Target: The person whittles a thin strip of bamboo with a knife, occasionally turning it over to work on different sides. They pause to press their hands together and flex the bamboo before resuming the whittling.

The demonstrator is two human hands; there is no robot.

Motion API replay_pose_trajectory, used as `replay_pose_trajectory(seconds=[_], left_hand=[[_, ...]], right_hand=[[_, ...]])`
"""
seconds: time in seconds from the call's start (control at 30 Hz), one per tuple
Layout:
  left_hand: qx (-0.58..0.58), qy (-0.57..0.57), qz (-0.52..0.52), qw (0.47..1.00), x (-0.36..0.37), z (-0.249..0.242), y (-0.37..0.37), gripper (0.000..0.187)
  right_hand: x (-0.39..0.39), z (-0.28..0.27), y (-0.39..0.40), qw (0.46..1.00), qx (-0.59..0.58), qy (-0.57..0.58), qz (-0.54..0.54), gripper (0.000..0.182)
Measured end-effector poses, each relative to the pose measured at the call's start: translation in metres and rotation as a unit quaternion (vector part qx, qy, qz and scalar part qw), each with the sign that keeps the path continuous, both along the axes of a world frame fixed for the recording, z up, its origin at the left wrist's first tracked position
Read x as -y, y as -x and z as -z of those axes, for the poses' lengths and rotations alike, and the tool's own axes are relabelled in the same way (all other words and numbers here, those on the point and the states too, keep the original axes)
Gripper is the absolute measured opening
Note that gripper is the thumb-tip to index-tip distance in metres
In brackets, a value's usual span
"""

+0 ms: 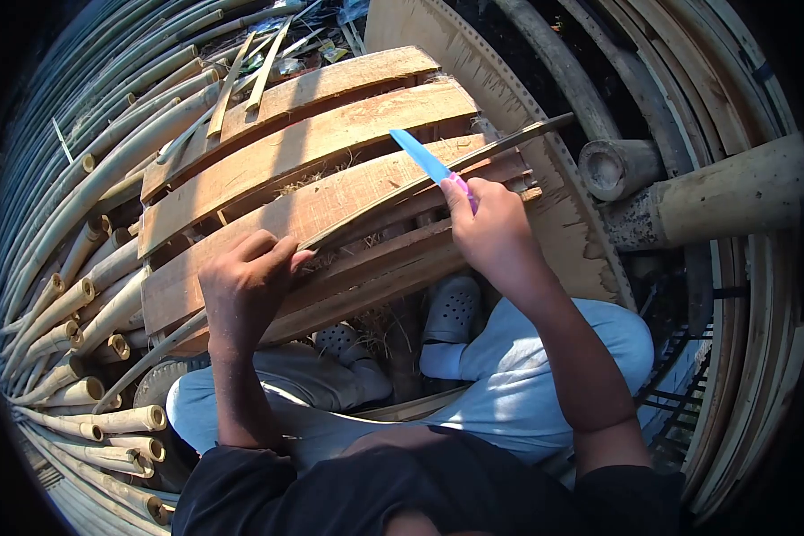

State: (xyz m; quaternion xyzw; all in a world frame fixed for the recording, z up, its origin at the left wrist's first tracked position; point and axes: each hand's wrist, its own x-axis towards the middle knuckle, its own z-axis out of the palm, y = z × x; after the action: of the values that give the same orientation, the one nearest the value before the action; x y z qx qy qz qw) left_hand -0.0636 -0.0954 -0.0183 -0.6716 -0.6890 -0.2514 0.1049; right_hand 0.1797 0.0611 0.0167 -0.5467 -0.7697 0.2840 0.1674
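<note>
A long thin bamboo strip runs slantwise across a slatted wooden bench, from the lower left up to the upper right. My left hand is closed around the strip near the bench's front left part, thumb pointing right. In my right hand is a knife with a blue blade and a pink-purple handle; its blade points up and left and lies against or just over the strip. The fingers of that hand are wrapped round the handle.
Bamboo poles are stacked along the left side. At the right are a thick bamboo pole, long strips and a flat board. My knees and grey clogs are below the bench. Two short slats lie at its back.
</note>
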Motion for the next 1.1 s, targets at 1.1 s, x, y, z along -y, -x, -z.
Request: replay_pose_trajectory(seconds=[1.1], left_hand=[[0.047, 0.046, -0.017, 0.998, 0.006, -0.004, 0.01, 0.022]], right_hand=[[-0.038, -0.013, -0.038, 0.988, 0.087, -0.083, 0.093, 0.043]])
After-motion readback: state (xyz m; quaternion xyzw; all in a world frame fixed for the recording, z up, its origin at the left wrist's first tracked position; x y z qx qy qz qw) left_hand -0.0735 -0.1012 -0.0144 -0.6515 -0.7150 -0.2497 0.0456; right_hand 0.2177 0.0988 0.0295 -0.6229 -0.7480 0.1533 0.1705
